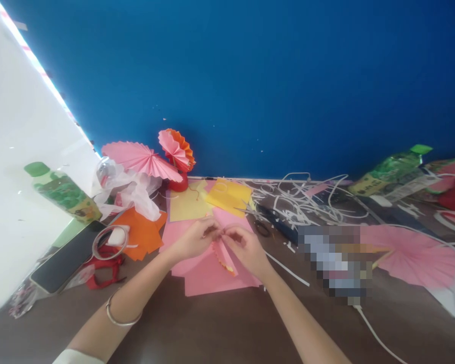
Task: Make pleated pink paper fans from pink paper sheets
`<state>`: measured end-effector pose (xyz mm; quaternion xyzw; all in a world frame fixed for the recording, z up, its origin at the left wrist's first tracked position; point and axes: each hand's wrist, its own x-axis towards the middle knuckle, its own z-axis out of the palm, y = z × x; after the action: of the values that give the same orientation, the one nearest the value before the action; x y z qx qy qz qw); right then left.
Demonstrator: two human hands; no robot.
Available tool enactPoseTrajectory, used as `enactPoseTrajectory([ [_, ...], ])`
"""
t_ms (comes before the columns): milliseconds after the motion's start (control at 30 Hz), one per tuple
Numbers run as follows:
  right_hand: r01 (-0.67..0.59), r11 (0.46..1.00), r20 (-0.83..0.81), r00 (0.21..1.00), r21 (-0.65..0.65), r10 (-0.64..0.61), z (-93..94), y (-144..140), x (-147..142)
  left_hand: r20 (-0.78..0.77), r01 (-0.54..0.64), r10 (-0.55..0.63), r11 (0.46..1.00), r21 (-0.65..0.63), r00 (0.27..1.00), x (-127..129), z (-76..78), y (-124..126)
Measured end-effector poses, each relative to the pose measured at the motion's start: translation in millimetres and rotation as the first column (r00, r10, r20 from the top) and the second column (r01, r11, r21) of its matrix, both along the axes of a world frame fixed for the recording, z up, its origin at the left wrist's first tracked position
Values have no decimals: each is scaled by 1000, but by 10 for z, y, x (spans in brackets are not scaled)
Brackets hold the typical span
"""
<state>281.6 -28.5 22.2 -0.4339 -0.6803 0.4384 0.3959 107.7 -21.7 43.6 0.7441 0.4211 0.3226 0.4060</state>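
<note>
Both hands meet above a stack of pink paper sheets (200,283) in the middle of the table. My left hand (199,236) is closed, its fingertips pinching the upper end of a narrow folded pink paper piece (226,257). From the other side, my right hand (247,248) pinches the same end. The piece hangs down from the fingertips and has a yellow-orange scalloped edge. My fingers hide the pinched part. Behind the hands lie a pale yellow sheet (187,203) and a brighter yellow sheet (231,194). Scissors (263,227) rest just right of these.
Orange paper (142,232), a tape roll (109,241) and a phone (66,260) lie on the left. Pleated pink fans (140,159) stand near the blue wall (250,91). White paper strips (296,202), a green bottle (389,169) and another pink fan (420,258) occupy the right.
</note>
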Motion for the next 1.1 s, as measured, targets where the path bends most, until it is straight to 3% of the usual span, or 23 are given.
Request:
enactPoseTrajectory([
  [233,34,999,39,999,-6,-34,61,-43,-15,5,-4,4,1000,-23,1000,2,-11,-6],
  [467,122,992,-106,987,-7,-122,-15,-27,7,37,-30,32,998,-47,999,-7,-16,-1],
  [667,5,999,-69,998,-34,-7,-18,-22,13,29,-11,13,998,-70,999,-4,-20,-6],
  [1100,34,999,-150,988,4,-33,-18,-15,-23,94,30,-16,988,-148,995,-12,-14,8],
])
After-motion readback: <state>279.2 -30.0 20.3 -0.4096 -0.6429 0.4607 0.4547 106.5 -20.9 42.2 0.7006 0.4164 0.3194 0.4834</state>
